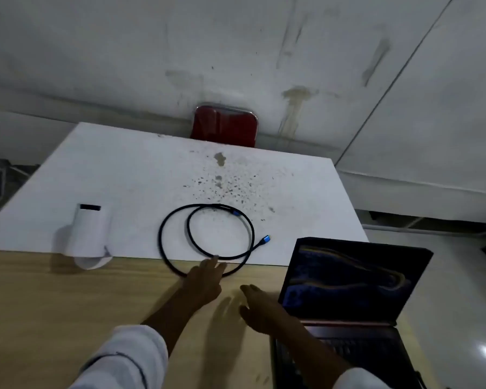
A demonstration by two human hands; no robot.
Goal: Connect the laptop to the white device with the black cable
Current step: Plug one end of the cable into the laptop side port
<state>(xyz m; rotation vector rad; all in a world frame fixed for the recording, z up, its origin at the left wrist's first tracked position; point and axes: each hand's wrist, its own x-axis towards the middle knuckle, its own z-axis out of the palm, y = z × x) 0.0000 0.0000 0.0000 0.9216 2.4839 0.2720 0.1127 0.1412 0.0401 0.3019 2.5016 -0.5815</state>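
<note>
The black cable [208, 237] is seen lying in a loose double loop on the table [124, 175], between the white device [89, 234] and the open laptop [348, 282]. Its near arc crosses from the white board onto the wooden surface. Two blue-sleeved plugs are visible: one [265, 240] at the loop's right side, pointing toward the laptop, the other [235, 212] at the far side of the coil.

The left hand [204, 284] is stretched forward, its fingers spread and flat, the tips reaching the near arc of the cable; nothing is pinched yet. The right hand [260, 310] is held open beside the laptop's left edge, empty.

The cable is judged light, limp and springy, so the coil is likely to drag or unwind when one end is lifted. A hold is best taken on the rigid blue plug housing rather than on the soft cord, with the other hand steadying the laptop or device.
</note>
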